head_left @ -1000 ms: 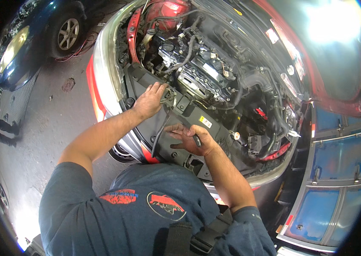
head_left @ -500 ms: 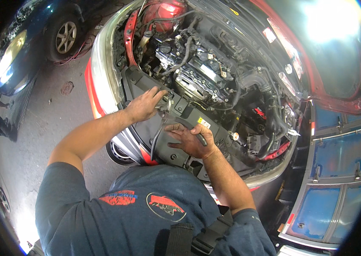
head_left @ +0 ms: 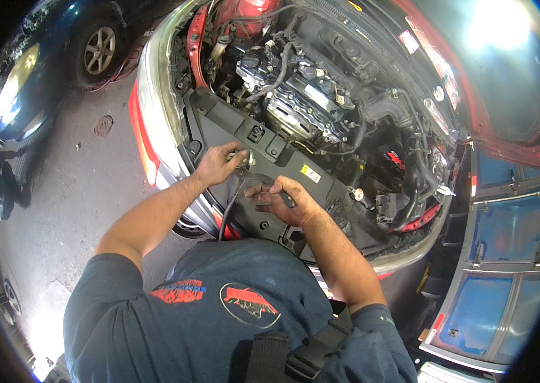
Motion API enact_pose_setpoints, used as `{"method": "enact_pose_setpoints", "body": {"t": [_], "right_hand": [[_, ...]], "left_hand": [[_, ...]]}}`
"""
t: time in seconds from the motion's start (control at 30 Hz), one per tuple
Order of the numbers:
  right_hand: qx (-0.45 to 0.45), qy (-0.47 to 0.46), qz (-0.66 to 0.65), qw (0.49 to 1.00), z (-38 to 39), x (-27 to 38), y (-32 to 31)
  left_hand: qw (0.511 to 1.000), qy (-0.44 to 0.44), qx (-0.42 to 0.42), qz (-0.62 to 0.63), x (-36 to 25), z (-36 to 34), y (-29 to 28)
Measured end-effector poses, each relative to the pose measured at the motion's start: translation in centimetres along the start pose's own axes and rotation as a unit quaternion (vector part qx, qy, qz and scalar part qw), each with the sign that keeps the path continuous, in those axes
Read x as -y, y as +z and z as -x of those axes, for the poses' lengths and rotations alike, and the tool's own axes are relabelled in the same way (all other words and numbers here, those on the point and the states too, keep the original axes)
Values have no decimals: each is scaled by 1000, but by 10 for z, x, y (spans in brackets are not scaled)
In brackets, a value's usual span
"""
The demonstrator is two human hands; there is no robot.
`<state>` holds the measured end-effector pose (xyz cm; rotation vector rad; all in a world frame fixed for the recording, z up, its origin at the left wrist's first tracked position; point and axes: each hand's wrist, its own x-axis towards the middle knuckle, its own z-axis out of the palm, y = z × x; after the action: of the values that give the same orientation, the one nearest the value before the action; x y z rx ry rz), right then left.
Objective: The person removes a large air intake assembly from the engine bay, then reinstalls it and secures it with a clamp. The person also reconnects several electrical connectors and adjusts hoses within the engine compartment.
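I lean over the open engine bay of a red car (head_left: 155, 153). My left hand (head_left: 219, 163) is curled on the black plastic panel (head_left: 295, 167) across the front of the bay, its fingertips pinching a small pale part next to a black cable (head_left: 228, 210) that hangs down. My right hand (head_left: 286, 201) rests on the same panel just to the right and grips a thin dark tool (head_left: 288, 199), its tip pointing toward the left hand. The engine (head_left: 302, 105) lies behind the panel.
A dark blue car (head_left: 46, 57) is parked at the upper left on the grey floor. A blue metal cabinet (head_left: 506, 255) stands at the right. The raised red hood (head_left: 474, 127) arcs over the bay. A yellow label (head_left: 310, 173) sits on the panel.
My left hand has slid along the panel toward my right hand and now pinches a small part. The view has shifted a little toward the bay.
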<state>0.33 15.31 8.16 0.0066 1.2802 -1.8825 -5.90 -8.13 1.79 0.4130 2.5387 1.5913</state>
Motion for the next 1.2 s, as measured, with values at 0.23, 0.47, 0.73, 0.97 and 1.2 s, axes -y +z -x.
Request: {"method": "enact_pose_setpoints", "body": {"t": [0.23, 0.47, 0.73, 0.97, 1.2], "right_hand": [[-113, 62, -39, 991, -9, -2, 25], [-102, 134, -171, 971, -25, -41, 46], [-3, 123, -135, 983, -38, -71, 38], [49, 46, -5, 998, -44, -90, 25], [-86, -11, 38, 995, -47, -77, 44]], "left_hand": [[995, -97, 24, 26, 4, -13, -11], [997, -73, -20, 30, 5, 4, -1], [980, -125, -78, 135, 21, 15, 13], [985, -80, -85, 123, 4, 24, 9], [982, -37, -125, 134, -5, 12, -14]]}}
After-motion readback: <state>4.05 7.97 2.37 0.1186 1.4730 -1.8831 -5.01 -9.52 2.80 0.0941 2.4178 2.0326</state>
